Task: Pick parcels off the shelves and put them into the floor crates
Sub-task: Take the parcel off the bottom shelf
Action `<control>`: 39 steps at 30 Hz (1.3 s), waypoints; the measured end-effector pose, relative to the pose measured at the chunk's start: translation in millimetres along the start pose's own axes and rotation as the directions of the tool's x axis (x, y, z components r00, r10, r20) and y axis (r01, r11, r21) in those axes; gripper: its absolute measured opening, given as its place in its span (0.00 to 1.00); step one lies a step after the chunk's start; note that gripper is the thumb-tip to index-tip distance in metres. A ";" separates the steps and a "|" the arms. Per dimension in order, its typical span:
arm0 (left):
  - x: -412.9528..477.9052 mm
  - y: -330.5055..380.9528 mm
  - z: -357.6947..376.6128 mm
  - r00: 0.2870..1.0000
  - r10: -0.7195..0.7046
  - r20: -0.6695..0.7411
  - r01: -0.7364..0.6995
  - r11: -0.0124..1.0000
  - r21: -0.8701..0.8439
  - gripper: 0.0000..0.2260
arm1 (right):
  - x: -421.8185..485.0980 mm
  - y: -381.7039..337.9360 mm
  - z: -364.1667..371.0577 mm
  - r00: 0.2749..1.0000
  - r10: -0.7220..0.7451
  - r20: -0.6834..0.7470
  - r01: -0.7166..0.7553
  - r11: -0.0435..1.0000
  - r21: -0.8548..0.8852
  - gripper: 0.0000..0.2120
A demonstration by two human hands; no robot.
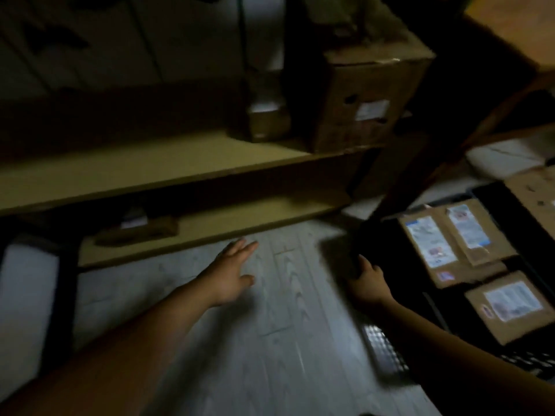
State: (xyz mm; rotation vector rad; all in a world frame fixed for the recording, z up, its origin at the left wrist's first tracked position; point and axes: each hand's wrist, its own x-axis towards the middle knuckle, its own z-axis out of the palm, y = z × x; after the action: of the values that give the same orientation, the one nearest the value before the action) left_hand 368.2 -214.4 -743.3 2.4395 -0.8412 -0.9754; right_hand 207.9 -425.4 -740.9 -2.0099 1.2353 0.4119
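Reaching left hand: stretched out low over the floor, palm down, fingers straight and held close together, thumb out to the side, holding nothing. The fingertips stop just short of the front edge of the lower shelf.
Right hand: set on the near-left corner of the crate. It is too dark there to tell whether the fingers curl over the rim or only lie on it.
Crate: black, with a mesh wall catching a little light. It stands on the floor at the right, just beside the dark shelf post.
Far pair of parcels: two brown cardboard packs with white labels face up, lying side by side in the crate and touching each other.
Near parcel: a third brown pack, also label up, in the same crate, nearer than the pair.
Flat parcel: a thin dark brown pack with a pale label, lying on the lower shelf toward the left, apart from the left hand.
Upper shelf: a tan board, bare along the left and middle.
Large box: cardboard with a white label on its side, standing at the right end of the upper shelf.
Small box: just left of the large box, on the same board.
Floor: pale planks with a wood-grain pattern.
Light: dim, with the edges smeared by blur.
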 end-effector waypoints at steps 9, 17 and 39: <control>-38.7 -183.3 -83.5 0.927 -0.342 -0.157 0.336 0.940 -0.062 0.34 | 12.7 -171.9 131.5 0.939 -0.242 0.246 0.286 0.944 -0.165 0.35; 1.8 -308.0 -102.2 0.842 -0.488 -0.229 0.453 0.871 -0.190 0.35 | 88.7 -265.1 227.5 0.872 -0.338 0.354 0.431 0.874 -0.225 0.35; 163.0 -504.0 -76.8 0.661 -0.604 -0.446 0.176 0.702 -0.690 0.36 | 237.6 -342.6 452.4 0.888 -0.442 0.128 0.387 0.867 0.314 0.28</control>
State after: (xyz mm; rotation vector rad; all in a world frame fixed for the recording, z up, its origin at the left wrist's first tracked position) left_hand 713.0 66.0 -1041.5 2.1481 0.2829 -0.3347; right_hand 666.1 -155.1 -1049.8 -1.8698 0.6646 0.1998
